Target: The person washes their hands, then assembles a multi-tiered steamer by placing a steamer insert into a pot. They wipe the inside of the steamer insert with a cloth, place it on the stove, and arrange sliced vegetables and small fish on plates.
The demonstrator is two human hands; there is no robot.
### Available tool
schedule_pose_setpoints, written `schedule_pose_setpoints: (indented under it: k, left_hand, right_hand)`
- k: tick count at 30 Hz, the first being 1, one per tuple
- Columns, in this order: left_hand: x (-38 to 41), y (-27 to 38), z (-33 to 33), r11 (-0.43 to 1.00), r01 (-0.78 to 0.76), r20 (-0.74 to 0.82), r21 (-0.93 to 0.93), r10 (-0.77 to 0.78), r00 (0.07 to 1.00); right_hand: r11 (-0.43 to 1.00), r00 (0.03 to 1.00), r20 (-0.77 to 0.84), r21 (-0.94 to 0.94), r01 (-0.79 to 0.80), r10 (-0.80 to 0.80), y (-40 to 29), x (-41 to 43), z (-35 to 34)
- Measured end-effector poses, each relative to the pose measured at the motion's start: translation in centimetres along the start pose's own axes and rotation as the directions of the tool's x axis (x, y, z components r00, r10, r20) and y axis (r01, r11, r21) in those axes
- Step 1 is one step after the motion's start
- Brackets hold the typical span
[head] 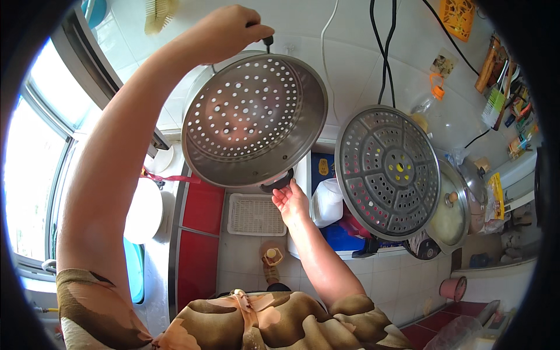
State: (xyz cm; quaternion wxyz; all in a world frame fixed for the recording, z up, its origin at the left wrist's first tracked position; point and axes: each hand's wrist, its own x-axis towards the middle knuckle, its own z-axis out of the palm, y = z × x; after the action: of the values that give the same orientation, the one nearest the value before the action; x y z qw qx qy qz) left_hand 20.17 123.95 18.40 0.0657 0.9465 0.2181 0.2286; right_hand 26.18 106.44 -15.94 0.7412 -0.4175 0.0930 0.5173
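Observation:
A large stainless steel steamer basket with a perforated bottom is held up in front of me, tilted so its inside faces me. My left hand grips its upper black handle. At the lower black handle, the thumb and fingertips of my right hand meet the grip, with the palm partly turned up. To the right, a round perforated metal steaming plate stands tilted above a box-like white appliance, its lower edge near a black handle.
A white plastic basket lies on the floor below. Left is a metal counter over red cabinet fronts. On the right are a lidded pan, a white plastic jug and hanging utensils. Black cables run down the wall.

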Motion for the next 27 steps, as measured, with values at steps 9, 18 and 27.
schedule_pose_setpoints:
  k: [9, 18, 27]
  left_hand:
    - [-9.5, -2.8, -2.9, 0.956, 0.276, -0.091, -0.103, -0.285, 0.954]
    - [-19.9, -2.2, -0.8, 0.649, 0.491, -0.049, -0.582, -0.630, 0.775]
    - [-31.2, -3.1, 0.9, 0.185, 0.540, 0.239, -0.821, -0.747, 0.620]
  right_hand:
    - [0.937, 0.977, 0.207, -0.346, 0.036, 0.040, -0.4, -7.2, -0.3]
    - [0.877, 0.991, -0.003, -0.467, 0.115, -0.132, -2.0, -13.7, -5.8]
    - [0.830, 0.829, -0.067, -0.113, 0.546, -0.555, -8.1, -21.9, -3.2]
